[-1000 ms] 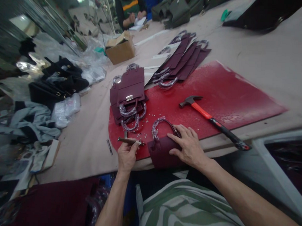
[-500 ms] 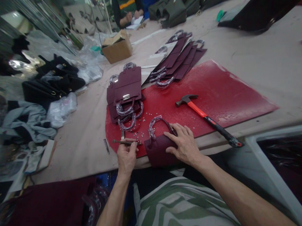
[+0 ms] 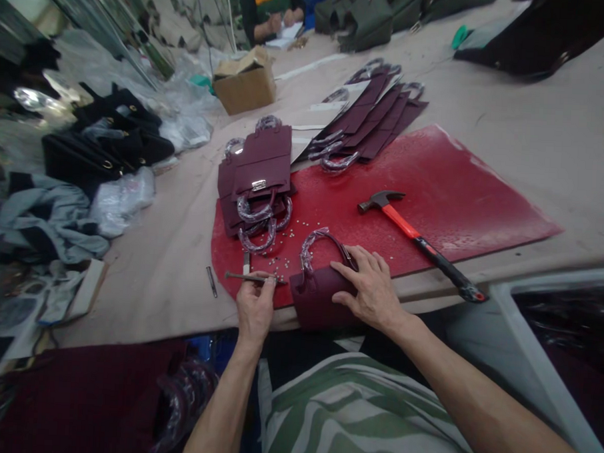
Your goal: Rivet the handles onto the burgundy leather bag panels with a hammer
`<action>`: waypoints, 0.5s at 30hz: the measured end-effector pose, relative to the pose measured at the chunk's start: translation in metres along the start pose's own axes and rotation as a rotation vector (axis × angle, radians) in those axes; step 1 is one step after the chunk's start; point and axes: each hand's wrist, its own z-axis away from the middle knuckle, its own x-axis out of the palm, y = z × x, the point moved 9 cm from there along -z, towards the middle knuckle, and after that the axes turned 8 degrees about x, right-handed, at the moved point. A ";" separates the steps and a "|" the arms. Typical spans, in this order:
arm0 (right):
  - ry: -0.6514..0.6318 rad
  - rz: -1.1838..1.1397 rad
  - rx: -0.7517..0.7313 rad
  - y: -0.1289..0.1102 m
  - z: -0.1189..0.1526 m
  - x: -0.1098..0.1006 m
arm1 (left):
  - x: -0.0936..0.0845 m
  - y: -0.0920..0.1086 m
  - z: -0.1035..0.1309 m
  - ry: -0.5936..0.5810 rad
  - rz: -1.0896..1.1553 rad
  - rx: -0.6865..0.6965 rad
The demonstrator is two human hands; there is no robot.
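Observation:
My left hand [image 3: 255, 312] pinches a thin metal rod [image 3: 237, 276] between thumb and fingers, held roughly level above the front left of a red mat [image 3: 464, 187]. Its right end is too small to make out among the tiny studs [image 3: 279, 261] scattered there. My right hand [image 3: 372, 290] lies spread over a burgundy bag panel [image 3: 311, 300], thumb apart from the fingers. The fingers rest by one end of the panel's plastic-wrapped handle [image 3: 308, 250]. A claw hammer [image 3: 407, 228] lies on the mat to the right. Left of the mat is a short metal pin [image 3: 211, 282].
Stacked burgundy panels [image 3: 265, 158] lie on the mat's left, with more fanned panels [image 3: 361, 122] behind. A cardboard box [image 3: 245, 84], black bags [image 3: 105, 144] and plastic wrapping stand leftward. Across the table another person's hands [image 3: 283, 22] hold something white. A grey bin [image 3: 502, 329] is at right.
The view has shifted slightly, so the table's things appear a little further right. My left hand still holds the rod, turned slightly, and my right hand stays on the panel.

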 end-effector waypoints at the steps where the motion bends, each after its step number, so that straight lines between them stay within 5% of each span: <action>1: 0.003 0.003 -0.003 0.000 0.000 0.000 | 0.000 -0.001 0.000 0.006 0.007 -0.006; 15: 0.010 0.019 -0.013 -0.001 0.000 0.000 | 0.006 0.006 0.012 0.032 0.015 0.097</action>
